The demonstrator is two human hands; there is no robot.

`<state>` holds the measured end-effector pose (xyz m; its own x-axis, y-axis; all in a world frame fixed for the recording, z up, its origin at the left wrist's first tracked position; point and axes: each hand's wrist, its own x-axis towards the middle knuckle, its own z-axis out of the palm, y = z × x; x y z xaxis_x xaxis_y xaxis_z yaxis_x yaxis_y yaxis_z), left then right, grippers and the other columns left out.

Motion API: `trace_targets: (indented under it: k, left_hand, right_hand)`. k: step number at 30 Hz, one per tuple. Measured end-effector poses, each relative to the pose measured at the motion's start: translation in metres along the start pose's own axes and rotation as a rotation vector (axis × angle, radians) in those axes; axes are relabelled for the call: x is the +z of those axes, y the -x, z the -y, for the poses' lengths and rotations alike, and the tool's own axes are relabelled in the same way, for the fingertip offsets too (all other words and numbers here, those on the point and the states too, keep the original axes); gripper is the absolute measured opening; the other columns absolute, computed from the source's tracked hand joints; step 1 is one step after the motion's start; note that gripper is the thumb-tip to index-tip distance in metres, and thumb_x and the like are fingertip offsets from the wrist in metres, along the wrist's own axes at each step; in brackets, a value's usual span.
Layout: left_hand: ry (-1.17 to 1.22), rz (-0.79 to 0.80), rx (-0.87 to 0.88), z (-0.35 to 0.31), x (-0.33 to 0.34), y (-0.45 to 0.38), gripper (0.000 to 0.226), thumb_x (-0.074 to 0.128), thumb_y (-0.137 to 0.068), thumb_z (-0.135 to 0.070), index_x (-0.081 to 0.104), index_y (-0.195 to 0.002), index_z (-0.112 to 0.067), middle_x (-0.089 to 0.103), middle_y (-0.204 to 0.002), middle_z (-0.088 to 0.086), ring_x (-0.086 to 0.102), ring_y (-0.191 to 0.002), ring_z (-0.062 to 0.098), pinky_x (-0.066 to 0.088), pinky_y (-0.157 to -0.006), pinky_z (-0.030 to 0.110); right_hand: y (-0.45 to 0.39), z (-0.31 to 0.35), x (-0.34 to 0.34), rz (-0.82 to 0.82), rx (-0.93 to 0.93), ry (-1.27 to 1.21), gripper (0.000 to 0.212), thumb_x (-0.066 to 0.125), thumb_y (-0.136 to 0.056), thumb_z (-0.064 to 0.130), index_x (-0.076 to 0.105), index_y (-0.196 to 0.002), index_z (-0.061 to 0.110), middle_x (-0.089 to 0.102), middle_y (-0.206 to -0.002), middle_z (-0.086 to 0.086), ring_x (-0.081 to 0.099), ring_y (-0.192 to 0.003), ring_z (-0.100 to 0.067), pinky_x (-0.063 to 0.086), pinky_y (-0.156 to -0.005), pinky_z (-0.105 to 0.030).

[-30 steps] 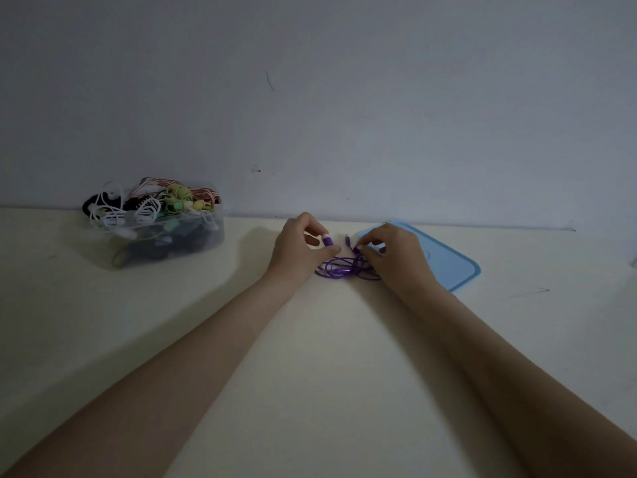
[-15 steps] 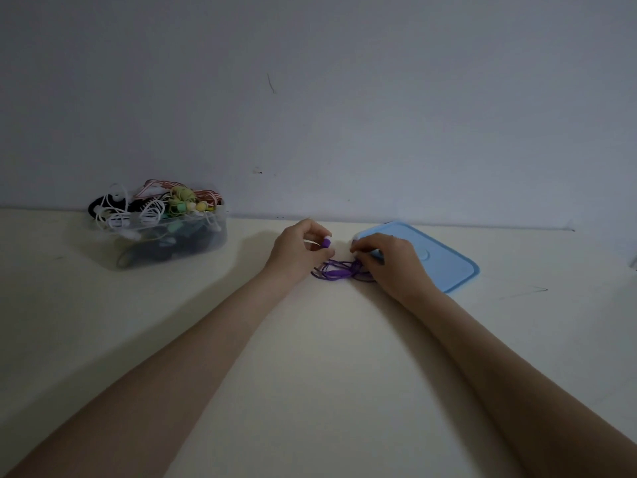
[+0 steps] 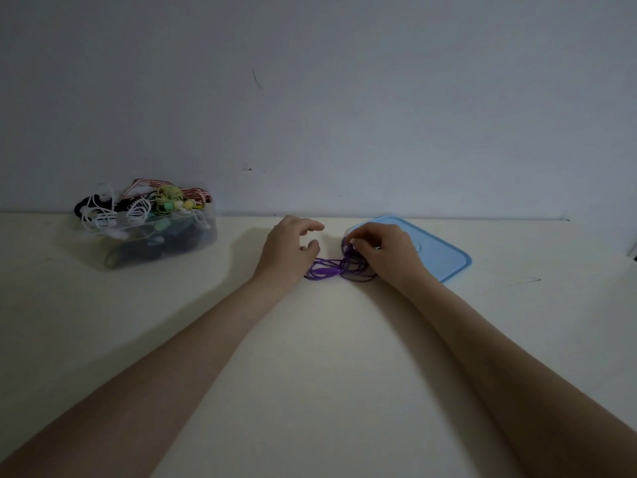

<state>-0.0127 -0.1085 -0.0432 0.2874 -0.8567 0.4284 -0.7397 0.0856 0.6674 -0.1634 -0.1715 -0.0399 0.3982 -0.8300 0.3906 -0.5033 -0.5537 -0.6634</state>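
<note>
Head view: your coiled purple earphone cable (image 3: 327, 270) lay on the cream table (image 3: 310, 357), between your two hands and near the far edge by the grey wall (image 3: 344, 98). Your right hand (image 3: 382, 251) was curled over the coil's right end, hiding that part. Its fingertips pinched a strand lifted off the coil; what else sat in the pinch was too small to tell. Your left hand (image 3: 293, 248) rested just left of the coil, fingers loosely curled, thumb and forefinger apart, holding nothing. Its heel was touching or just beside the left loops, can't tell which.

A flat light-blue plastic lid (image 3: 444, 253) lay right behind your right hand, which covered its near-left corner. A clear plastic tub (image 3: 193, 239) stood well apart to the left, by the wall. It was stuffed with tangled earphones (image 3: 138, 208) in white, black, red-striped and yellow-green, some spilling over the rim.

Half a second before, your left hand had pinched a purple-and-white earbud. You had let that pinch go, and the bud was out of sight. Your right hand stayed on the cable. The tub and lid hadn't moved.
</note>
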Motion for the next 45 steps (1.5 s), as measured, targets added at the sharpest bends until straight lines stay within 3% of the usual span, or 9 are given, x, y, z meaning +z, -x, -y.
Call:
trace_targets:
  k: [6,10,16,21,25,28,33,38,45]
  left_hand:
    - [-0.013,0.056,-0.001,-0.018,0.013,0.003,0.011,0.066,-0.082,-0.025,0.068,-0.091,-0.019,0.065,-0.09,-0.005,0.058,-0.096,0.018,0.043,-0.092,0.039]
    - [-0.006,0.159,-0.097,-0.017,0.017,0.001,0.016,0.069,-0.078,-0.031,0.06,-0.09,-0.026,0.063,-0.083,-0.011,0.058,-0.095,0.018,0.043,-0.094,0.039]
    - [0.056,0.136,-0.137,-0.015,0.016,-0.001,0.015,0.065,-0.077,-0.019,0.061,-0.088,-0.028,0.064,-0.082,-0.011,0.06,-0.096,0.015,0.042,-0.097,0.039]
    - [-0.024,0.132,-0.111,-0.014,0.017,0.0,0.021,0.058,-0.083,-0.018,0.064,-0.099,-0.029,0.067,-0.099,-0.008,0.058,-0.104,0.017,0.039,-0.099,0.035]
    - [-0.246,0.189,-0.06,-0.017,0.021,-0.002,0.03,0.049,-0.088,-0.026,0.062,-0.114,-0.03,0.055,-0.115,0.003,0.044,-0.115,0.027,0.03,-0.095,0.033]
    - [-0.262,0.208,-0.087,-0.018,0.024,-0.004,0.028,0.053,-0.085,-0.032,0.064,-0.111,-0.029,0.054,-0.115,0.003,0.043,-0.115,0.027,0.029,-0.093,0.033]
    - [-0.04,0.12,-0.158,-0.014,0.022,-0.006,0.009,0.067,-0.079,-0.029,0.067,-0.088,-0.03,0.06,-0.086,-0.007,0.058,-0.097,0.019,0.04,-0.083,0.028]
    - [0.288,0.069,-0.184,-0.009,0.018,-0.005,0.015,0.074,-0.077,-0.017,0.063,-0.075,-0.027,0.065,-0.076,-0.006,0.063,-0.083,0.016,0.05,-0.086,0.032]
    - [0.5,0.103,-0.105,-0.012,0.014,0.0,0.019,0.07,-0.079,-0.005,0.063,-0.079,-0.023,0.065,-0.075,-0.002,0.063,-0.072,0.01,0.051,-0.078,0.025]
  right_hand:
    - [0.001,0.003,0.0,-0.042,0.037,-0.209,0.012,0.056,-0.089,0.009,0.066,-0.087,0.015,0.067,-0.078,0.003,0.065,-0.073,-0.008,0.044,-0.063,-0.009]
    - [-0.001,0.004,0.003,-0.022,0.04,-0.229,0.012,0.057,-0.088,0.01,0.068,-0.09,0.013,0.071,-0.086,-0.003,0.066,-0.079,-0.013,0.048,-0.072,-0.017]
    - [-0.001,-0.004,0.004,-0.081,-0.007,-0.049,0.013,0.059,-0.088,0.009,0.069,-0.094,0.005,0.07,-0.091,-0.006,0.061,-0.083,-0.013,0.04,-0.066,-0.01]
    - [0.0,-0.005,0.001,-0.189,-0.076,0.027,0.014,0.057,-0.088,0.006,0.07,-0.093,0.003,0.07,-0.087,-0.008,0.058,-0.076,-0.014,0.038,-0.065,-0.004]
    - [0.002,-0.002,0.005,-0.138,-0.073,0.039,0.017,0.056,-0.089,0.005,0.07,-0.098,0.002,0.071,-0.093,-0.011,0.064,-0.086,-0.022,0.044,-0.073,-0.018]
    - [0.002,-0.003,0.006,-0.114,-0.045,0.094,0.018,0.055,-0.088,0.003,0.071,-0.097,0.002,0.071,-0.093,-0.012,0.063,-0.086,-0.022,0.033,-0.064,-0.013]
    - [0.002,-0.002,0.002,-0.08,-0.015,-0.067,0.013,0.062,-0.085,0.006,0.072,-0.092,0.006,0.071,-0.088,-0.006,0.058,-0.074,-0.008,0.038,-0.064,-0.001]
    - [0.0,-0.002,0.001,-0.067,0.077,-0.354,0.009,0.064,-0.085,0.007,0.069,-0.092,0.008,0.071,-0.087,-0.011,0.069,-0.084,-0.023,0.055,-0.084,-0.035]
    - [0.003,0.004,0.002,-0.06,0.053,-0.401,0.008,0.066,-0.082,0.002,0.067,-0.082,0.01,0.067,-0.072,-0.004,0.065,-0.069,-0.016,0.055,-0.075,-0.03]
